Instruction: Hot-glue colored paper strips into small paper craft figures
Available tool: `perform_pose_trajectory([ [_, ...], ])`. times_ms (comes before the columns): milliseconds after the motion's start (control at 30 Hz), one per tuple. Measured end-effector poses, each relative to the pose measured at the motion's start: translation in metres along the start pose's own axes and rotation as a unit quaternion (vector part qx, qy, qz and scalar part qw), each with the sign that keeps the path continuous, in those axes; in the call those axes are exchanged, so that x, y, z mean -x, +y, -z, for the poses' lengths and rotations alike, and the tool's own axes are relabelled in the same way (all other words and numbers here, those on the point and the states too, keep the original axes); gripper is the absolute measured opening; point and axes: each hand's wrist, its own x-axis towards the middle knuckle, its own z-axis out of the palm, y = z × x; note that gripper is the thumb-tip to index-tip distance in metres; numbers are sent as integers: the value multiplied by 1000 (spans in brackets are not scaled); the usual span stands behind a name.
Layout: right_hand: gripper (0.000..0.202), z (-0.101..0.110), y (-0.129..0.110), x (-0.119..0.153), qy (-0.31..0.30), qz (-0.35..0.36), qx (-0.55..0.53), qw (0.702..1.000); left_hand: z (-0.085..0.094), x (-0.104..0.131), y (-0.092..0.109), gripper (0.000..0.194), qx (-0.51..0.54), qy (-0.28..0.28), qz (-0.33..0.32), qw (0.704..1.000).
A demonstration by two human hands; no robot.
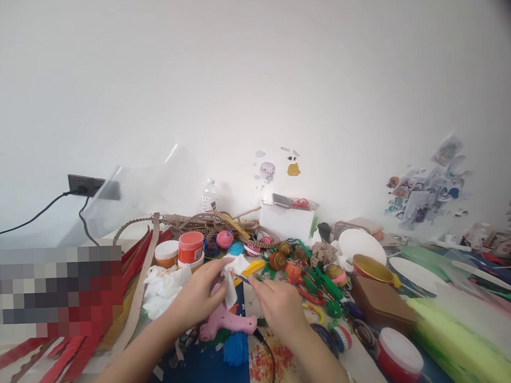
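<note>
My left hand (206, 288) is closed around a crumpled white tissue (236, 265), part of which hangs below the fingers. Close on its right, my right hand (280, 302) pinches a slim, dark-bluish tool (242, 278) that points at the tissue; its kind is unclear. A yellow piece (255, 267) shows just beyond the fingertips, and I cannot tell if it is held. Below both hands a pink hot glue gun (226, 321) lies on its side, its black cable running toward me. A folded blue piece (236, 348) lies under it.
White crumpled tissues (167, 289) and a red-lidded jar (191, 248) stand left. Brown corrugated strips (189, 226) lie behind. Wound balls (277, 261) and green pieces (329, 283) crowd the right, near a brown box (383, 304) and a white-lidded red jar (399, 354).
</note>
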Motion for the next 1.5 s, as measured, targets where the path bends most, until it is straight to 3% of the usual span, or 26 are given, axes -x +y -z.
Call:
perform_pose_trajectory([
  [233,34,-1,4,1,-7,-17,-35,999,-5,-3,-7,39,-8,5,-36,999],
  [533,35,-1,-1,1,-6,3,-25,1000,0,-3,6,32,-17,31,-23,999],
  [800,36,-4,-9,3,-30,11,11,999,-23,1,-9,32,-76,91,-30,993],
  [933,35,-4,-10,2,-26,14,21,999,-24,2,-9,34,-77,95,-17,992],
  [1133,35,-3,0,2,-25,-8,-9,1000,-18,-2,-5,30,67,82,74,992],
  [1333,32,-2,3,2,-18,-33,-12,999,-22,-6,-9,38,241,56,130,960],
  [1400,32,0,3,1,-23,-35,-10,999,-21,-6,-9,37,210,59,120,969],
  [1500,33,2,3,1,-34,-34,-7,999,-19,-4,-8,35,74,87,64,991],
])
